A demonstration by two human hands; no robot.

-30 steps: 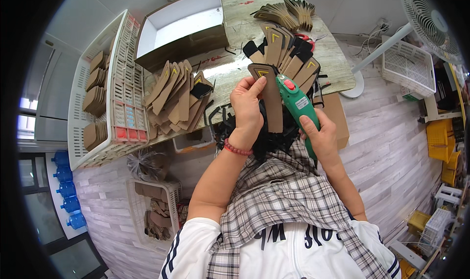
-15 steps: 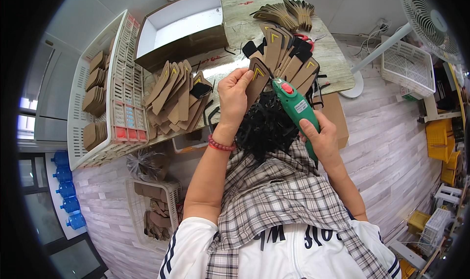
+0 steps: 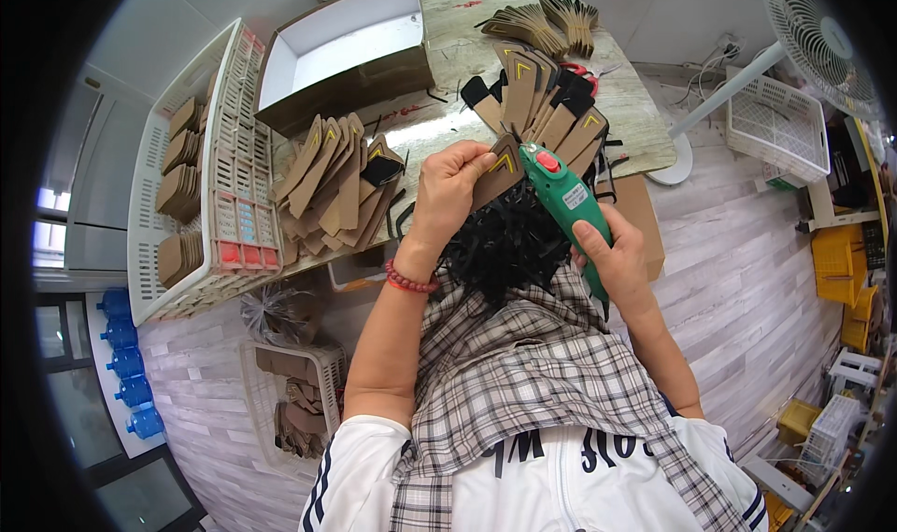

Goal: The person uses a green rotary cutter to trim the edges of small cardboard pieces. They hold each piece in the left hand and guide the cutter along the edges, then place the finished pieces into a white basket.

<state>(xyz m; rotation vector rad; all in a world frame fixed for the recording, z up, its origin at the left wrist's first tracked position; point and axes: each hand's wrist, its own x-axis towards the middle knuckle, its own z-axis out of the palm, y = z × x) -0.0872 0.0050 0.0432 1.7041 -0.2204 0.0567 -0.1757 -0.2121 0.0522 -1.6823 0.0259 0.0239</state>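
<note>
Pinched by its edge in my left hand is a flat brown piece with a yellow chevron at its angled end. My right hand is wrapped round a green handheld electric cutter with a red button. The cutter's head is right beside the piece's chevron end; whether they touch, I cannot tell. Below both lies a heap of black strips at the table edge and over my plaid apron. Beyond my hands, similar brown pieces are fanned out, some with black ends.
More brown pieces are piled on the table's left, by a white crate holding stacks. An open box stands behind. Red-handled scissors and further bundles lie at the back. A white fan stands right.
The brown piece has turned, its chevron end swinging right, close against the cutter's head. My left wrist has shifted slightly left and down. The cutter has barely moved.
</note>
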